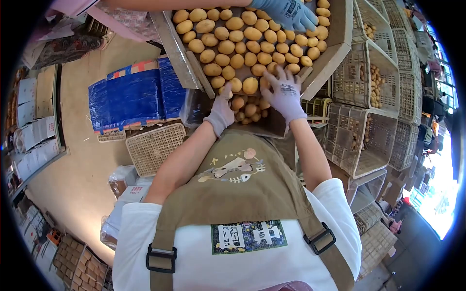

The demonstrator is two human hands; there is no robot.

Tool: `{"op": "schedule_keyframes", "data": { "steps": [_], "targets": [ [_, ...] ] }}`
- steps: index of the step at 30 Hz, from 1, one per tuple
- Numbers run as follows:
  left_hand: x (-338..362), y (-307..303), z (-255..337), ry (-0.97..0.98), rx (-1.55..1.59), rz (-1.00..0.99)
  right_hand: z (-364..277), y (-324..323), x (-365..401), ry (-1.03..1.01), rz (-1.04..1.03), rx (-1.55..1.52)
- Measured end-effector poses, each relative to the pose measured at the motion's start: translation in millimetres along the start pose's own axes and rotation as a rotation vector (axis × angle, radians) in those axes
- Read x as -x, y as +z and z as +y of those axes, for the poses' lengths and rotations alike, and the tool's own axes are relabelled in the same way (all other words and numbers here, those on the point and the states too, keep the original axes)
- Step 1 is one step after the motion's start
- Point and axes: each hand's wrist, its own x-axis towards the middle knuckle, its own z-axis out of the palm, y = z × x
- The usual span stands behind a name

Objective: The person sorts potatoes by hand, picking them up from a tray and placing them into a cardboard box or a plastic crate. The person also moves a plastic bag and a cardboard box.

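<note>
A sloping sorting tray (320, 80) with raised side boards holds many round yellow fruits (253, 33), and its lower end narrows toward my body. My left hand (222, 110), in a pale glove, is at the left of that end, fingers stretched up beside the lowest fruits. On the right, my right hand (285, 93), also gloved, has its fingers spread and its tips against fruits in the bottom rows. Below the gap between my hands, more fruits lie in a box (275, 127) close to my apron. Neither hand is wrapped around a fruit.
Another person's blue-gloved hand (291, 14) reaches over the tray's upper right. Plastic crates (347, 138), some with fruits inside, are stacked at right. To the left are a blue-wrapped box (128, 97) and an upturned-looking woven crate (153, 148). Cartons (36, 128) line the far left.
</note>
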Motion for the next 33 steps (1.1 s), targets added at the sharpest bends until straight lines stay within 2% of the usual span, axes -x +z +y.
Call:
{"op": "schedule_keyframes", "data": {
  "steps": [2,3,4,6,7,10,11,14,15,18,19,22,23,24,26,27,28,31,32,33],
  "targets": [
    [14,19,13,0.013,0.088,0.163,7,-3,-7,0.033,-0.244,-0.054],
    [31,33,19,0.022,0.130,0.130,24,16,-16,0.111,-0.201,-0.195],
    [48,48,26,0.031,0.171,0.097,28,10,-33,0.292,-0.268,-0.284],
    [23,28,15,0.057,0.100,-0.034,11,7,-34,0.216,-0.135,-0.027],
    [-1,13,5,0.069,0.094,-0.029,1,9,-31,0.154,-0.416,0.011],
    [-2,8,5,0.069,-0.001,-0.132,-3,9,-9,0.084,-0.458,-0.112],
    [7,13,12,-0.006,0.086,-0.204,3,13,-4,0.034,-0.441,-0.119],
    [34,36,20,0.097,0.139,-0.073,4,15,-4,0.018,-0.505,-0.060],
    [2,11,9,0.075,0.077,-0.073,3,14,-5,0.031,-0.508,-0.072],
    [14,23,15,-0.073,0.237,-0.012,2,11,-6,0.035,-0.527,-0.079],
    [9,20,14,-0.077,0.267,-0.036,-1,11,-3,0.024,-0.429,-0.086],
    [4,14,6,-0.077,0.314,-0.088,-6,3,-20,0.076,-0.390,-0.094],
    [7,17,4,-0.046,0.351,-0.120,-18,-3,-32,0.091,-0.254,-0.110],
    [4,16,2,-0.075,0.423,-0.155,-25,5,-46,-0.007,-0.020,-0.130],
    [-11,9,-5,-0.132,0.563,-0.230,-46,16,-89,-0.056,0.015,-0.375],
    [-5,15,-4,-0.086,0.480,-0.172,-62,17,-111,-0.070,0.002,-0.399],
    [-8,13,-4,-0.128,0.508,-0.168,-77,19,-129,-0.085,-0.011,-0.422],
    [-13,9,-4,-0.190,0.584,-0.186,-103,37,-164,0.067,-0.282,-0.027],
    [-11,12,-1,-0.248,0.661,-0.114,-103,37,-173,0.100,-0.352,-0.005],
    [-8,14,0,-0.206,0.640,-0.136,-93,36,-169,0.081,-0.293,-0.210]
  ]
}}
